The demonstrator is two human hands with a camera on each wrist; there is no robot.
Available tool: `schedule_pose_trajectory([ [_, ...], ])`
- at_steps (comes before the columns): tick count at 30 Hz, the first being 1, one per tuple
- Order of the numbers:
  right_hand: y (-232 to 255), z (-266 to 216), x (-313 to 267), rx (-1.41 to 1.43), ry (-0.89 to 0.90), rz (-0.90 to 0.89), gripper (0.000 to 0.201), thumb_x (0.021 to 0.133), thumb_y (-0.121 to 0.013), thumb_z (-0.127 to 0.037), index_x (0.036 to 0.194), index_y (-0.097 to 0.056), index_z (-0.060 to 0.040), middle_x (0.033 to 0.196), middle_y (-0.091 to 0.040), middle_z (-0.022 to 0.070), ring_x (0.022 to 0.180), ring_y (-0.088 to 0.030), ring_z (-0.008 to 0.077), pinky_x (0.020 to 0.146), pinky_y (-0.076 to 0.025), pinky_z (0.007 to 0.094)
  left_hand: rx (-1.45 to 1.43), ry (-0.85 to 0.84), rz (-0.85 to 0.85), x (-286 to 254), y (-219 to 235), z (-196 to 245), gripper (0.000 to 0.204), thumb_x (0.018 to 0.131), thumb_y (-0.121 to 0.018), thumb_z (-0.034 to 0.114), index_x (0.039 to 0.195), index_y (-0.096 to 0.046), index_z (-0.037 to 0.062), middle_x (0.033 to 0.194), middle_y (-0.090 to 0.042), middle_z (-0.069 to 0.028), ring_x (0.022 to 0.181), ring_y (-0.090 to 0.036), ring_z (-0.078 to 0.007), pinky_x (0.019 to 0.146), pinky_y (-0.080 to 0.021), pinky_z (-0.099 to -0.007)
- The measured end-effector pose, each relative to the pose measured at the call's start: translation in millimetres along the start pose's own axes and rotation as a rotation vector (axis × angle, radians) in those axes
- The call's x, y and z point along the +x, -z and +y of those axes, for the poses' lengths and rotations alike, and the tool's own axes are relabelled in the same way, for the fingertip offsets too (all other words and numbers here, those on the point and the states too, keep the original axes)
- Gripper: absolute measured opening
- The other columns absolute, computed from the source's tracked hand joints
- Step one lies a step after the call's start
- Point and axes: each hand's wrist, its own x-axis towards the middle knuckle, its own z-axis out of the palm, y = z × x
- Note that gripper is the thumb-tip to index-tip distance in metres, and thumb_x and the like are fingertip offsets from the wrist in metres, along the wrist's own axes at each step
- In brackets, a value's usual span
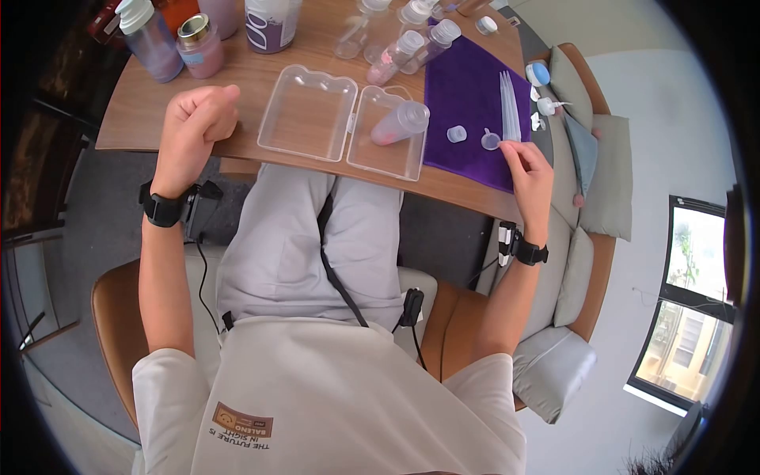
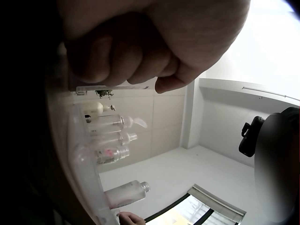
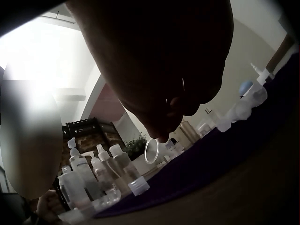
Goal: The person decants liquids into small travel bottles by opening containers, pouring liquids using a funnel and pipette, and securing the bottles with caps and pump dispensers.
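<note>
In the head view my right hand [image 1: 530, 170] pinches a small clear round piece [image 1: 491, 141] at its edge, over the purple cloth [image 1: 467, 87]. The right wrist view shows its ring shape [image 3: 151, 151] below my dark fingertips. My left hand [image 1: 198, 119] is a fist at the table's front edge, left of the open clear case [image 1: 265, 127]; its curled fingers [image 2: 133, 61] hold nothing that I can make out. An uncapped frosted bottle [image 1: 400, 123] leans in the case's right half. A small clear stopper [image 1: 457, 134] and long clear droppers [image 1: 509, 107] lie on the cloth.
Several clear bottles [image 1: 396, 57] stand behind the case. At the back left are a blue-grey bottle [image 1: 150, 43], a pink jar [image 1: 200, 49] and a white-and-purple tub [image 1: 271, 25]. A blue-lidded jar [image 1: 537, 74] and a white pump top [image 1: 548, 106] are at the right.
</note>
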Motion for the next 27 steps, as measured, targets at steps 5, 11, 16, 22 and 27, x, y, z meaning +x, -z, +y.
schedule_pose_trajectory([
  [5, -1.8, 4.9, -2.0, -0.114, 0.052, -0.010, 0.013, 0.096, -0.076, -0.011, 0.104, -0.079, -0.0015, 0.084, -0.067, 0.0042, 0.070, -0.054, 0.0121, 0.066, -0.044, 0.0276, -0.032, -0.014, -0.014, 0.1, -1.1, 1.2, 0.048, 0.109, -0.057, 0.018, 0.067, -0.034, 0.0130, 0.061, -0.026, 0.0080, 0.056, -0.021, -0.0071, 0.056, -0.018, -0.0316],
  [11, 0.1, -8.0, -3.6, -0.178, 0.069, 0.036, 0.015, 0.093, -0.079, -0.010, 0.105, -0.079, -0.0031, 0.083, -0.066, 0.0048, 0.065, -0.050, 0.0122, 0.062, -0.043, 0.0280, -0.046, -0.024, -0.033, 0.4, 0.8, 0.4, 0.048, 0.109, -0.058, 0.018, 0.067, -0.035, 0.0126, 0.062, -0.026, 0.0083, 0.057, -0.021, -0.0065, 0.055, -0.017, -0.0310],
  [16, -10.8, -47.5, 4.2, -0.118, 0.205, -0.030, 0.020, 0.089, -0.081, -0.009, 0.109, -0.078, -0.0057, 0.092, -0.070, 0.0048, 0.066, -0.052, 0.0144, 0.064, -0.046, 0.0281, -0.034, -0.023, -0.013, 0.1, -2.1, 2.4, 0.048, 0.109, -0.058, 0.019, 0.067, -0.035, 0.0127, 0.063, -0.026, 0.0085, 0.057, -0.021, -0.0063, 0.055, -0.018, -0.0311],
  [22, -28.7, -58.5, 18.0, -0.202, 0.280, -0.179, 0.027, 0.088, -0.082, -0.014, 0.114, -0.077, -0.0075, 0.105, -0.073, 0.0056, 0.075, -0.061, 0.0202, 0.071, -0.053, 0.0322, -0.047, -0.013, 0.001, -1.6, -1.6, 3.8, 0.048, 0.109, -0.059, 0.019, 0.067, -0.036, 0.0128, 0.063, -0.027, 0.0086, 0.057, -0.021, -0.0063, 0.055, -0.018, -0.0309],
  [27, -28.7, -60.0, 23.2, -0.217, 0.246, -0.211, 0.025, 0.088, -0.082, -0.015, 0.111, -0.077, -0.0070, 0.098, -0.073, 0.0050, 0.072, -0.059, 0.0188, 0.068, -0.052, 0.0315, -0.056, -0.018, -0.004, -0.8, -2.2, 2.5, 0.048, 0.108, -0.058, 0.017, 0.066, -0.035, 0.0125, 0.062, -0.027, 0.0084, 0.057, -0.021, -0.0061, 0.054, -0.017, -0.0306],
])
